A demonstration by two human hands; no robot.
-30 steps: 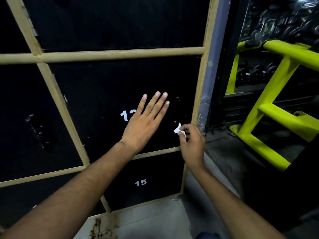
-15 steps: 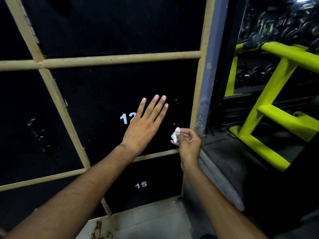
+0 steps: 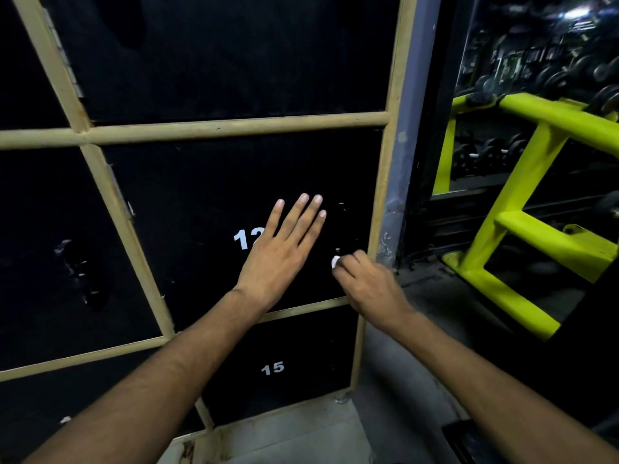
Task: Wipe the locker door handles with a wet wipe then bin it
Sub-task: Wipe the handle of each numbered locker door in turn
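The left hand covers the door number's second digit; the right hand hides most of the wet wipe.

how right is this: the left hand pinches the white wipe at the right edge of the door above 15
Wrong hand: head view shows the right hand pinching the white wipe at the right edge of the door above 15. The left hand lies flat on it.

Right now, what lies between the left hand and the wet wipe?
Head view: only a bare strip of black locker door separates the left hand from the wet wipe.
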